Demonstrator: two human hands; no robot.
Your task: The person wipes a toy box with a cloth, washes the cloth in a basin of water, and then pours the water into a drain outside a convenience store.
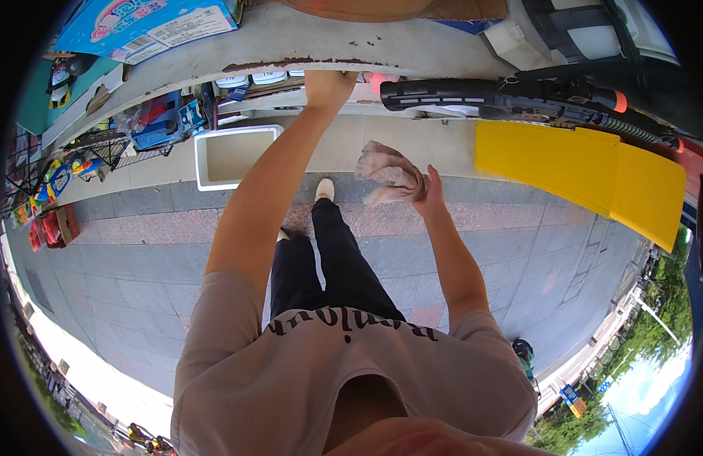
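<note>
My left hand (330,88) reaches under the front edge of a worn, pale shelf (283,44), where the paint is chipped. Its fingers are hidden beneath that edge, so whatever they touch does not show. Boxed goods with white and blue faces (251,78) sit on the level below, just left of the wrist. Lower and to the right, my right hand (433,192) grips a crumpled, damp-looking pinkish-grey cloth (394,174), which hangs out to the left in the air. A white foam box (201,162) stands on the ledge left of my feet.
A black toy gun (442,94) with orange parts juts along the shelf at right, above a yellow panel (545,153). A blue toy package (174,25) lies on the shelf. Wire racks of toys (109,153) and a red carton (61,226) are at left, by the paving (157,268).
</note>
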